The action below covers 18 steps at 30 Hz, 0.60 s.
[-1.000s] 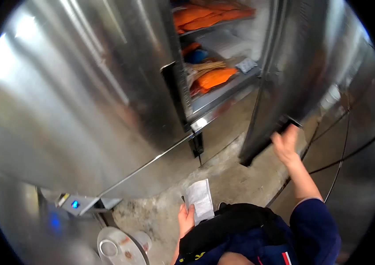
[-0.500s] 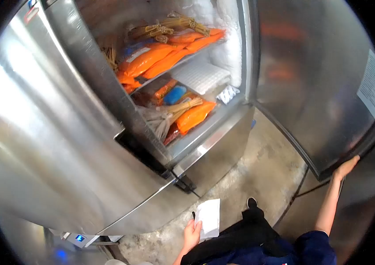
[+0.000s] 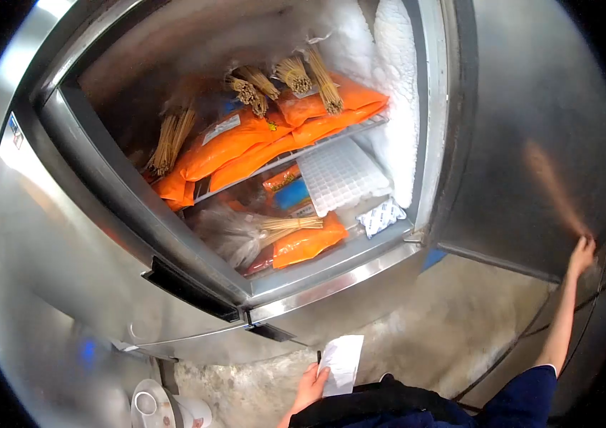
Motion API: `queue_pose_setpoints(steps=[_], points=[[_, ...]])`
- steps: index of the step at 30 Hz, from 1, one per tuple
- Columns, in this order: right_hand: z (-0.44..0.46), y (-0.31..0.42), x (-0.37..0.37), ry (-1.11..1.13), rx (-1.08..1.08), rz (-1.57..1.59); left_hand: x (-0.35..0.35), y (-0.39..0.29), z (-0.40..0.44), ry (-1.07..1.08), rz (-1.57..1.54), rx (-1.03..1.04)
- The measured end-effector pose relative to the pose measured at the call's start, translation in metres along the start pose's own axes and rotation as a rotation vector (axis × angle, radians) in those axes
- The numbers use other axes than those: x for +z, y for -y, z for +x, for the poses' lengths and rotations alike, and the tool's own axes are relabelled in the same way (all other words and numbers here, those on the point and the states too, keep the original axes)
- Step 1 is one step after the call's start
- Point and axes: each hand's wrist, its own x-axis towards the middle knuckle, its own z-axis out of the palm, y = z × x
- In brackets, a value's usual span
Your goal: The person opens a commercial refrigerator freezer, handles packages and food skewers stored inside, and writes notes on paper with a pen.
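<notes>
My left hand (image 3: 309, 386) is closed around a folded white paper (image 3: 343, 364), low in the middle of the head view. A thin black pen-like stick (image 3: 319, 356) shows beside the paper above my fingers. Out to the right, my right hand (image 3: 582, 255) grips the outer edge of the steel freezer door (image 3: 524, 157); my arm is mirrored in the door. The freezer stands open before me. On its upper shelf, bundles of wooden skewers (image 3: 246, 93) lie on orange bags (image 3: 235, 146). Below are a white ridged tray (image 3: 344, 175) and another skewer bundle (image 3: 290, 225).
A blue-and-white packet (image 3: 381, 216) sits at the compartment's right front. Thick frost (image 3: 397, 100) coats the inner wall. The freezer sill (image 3: 331, 289) runs along the front. White containers (image 3: 152, 405) stand low at left on the concrete floor (image 3: 453, 314).
The freezer door has swung wider with my right hand at its edge. My view has turned and come closer to the shelves. My left hand still holds the paper.
</notes>
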Motion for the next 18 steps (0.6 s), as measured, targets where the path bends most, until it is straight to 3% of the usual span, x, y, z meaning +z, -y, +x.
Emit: queue_pose_setpoints(steps=[2, 4, 7, 11, 13, 14, 18], points=[[-0.022, 0.049, 0.074, 0.353, -0.017, 0.514, 0.005, -0.007, -0.001, -0.067, 0.077, -0.006], [-0.07, 0.16, 0.087, 0.363, 0.243, 0.583, 0.007, -0.03, -0.003, -0.089, 0.225, -0.023], [-0.085, 0.236, 0.093, 0.7, 0.449, 0.731, 0.012, -0.044, -0.004, -0.127, 0.262, 0.048], [-0.098, 0.289, 0.118, 0.925, 0.545, 0.881, 0.009, -0.04, -0.009, -0.239, 0.236, 0.009], [-0.098, 0.312, 0.12, 1.113, 0.434, 1.054, 0.004, -0.026, -0.013, -0.284, 0.247, 0.076], [-0.106, 0.325, 0.125, 1.239, 0.372, 1.135, 0.003, -0.055, -0.022, -0.306, 0.264, -0.019], [-0.133, 0.342, 0.177, 1.058, 0.555, 1.088, 0.0, -0.052, -0.033, -0.447, 0.185, 0.16]])
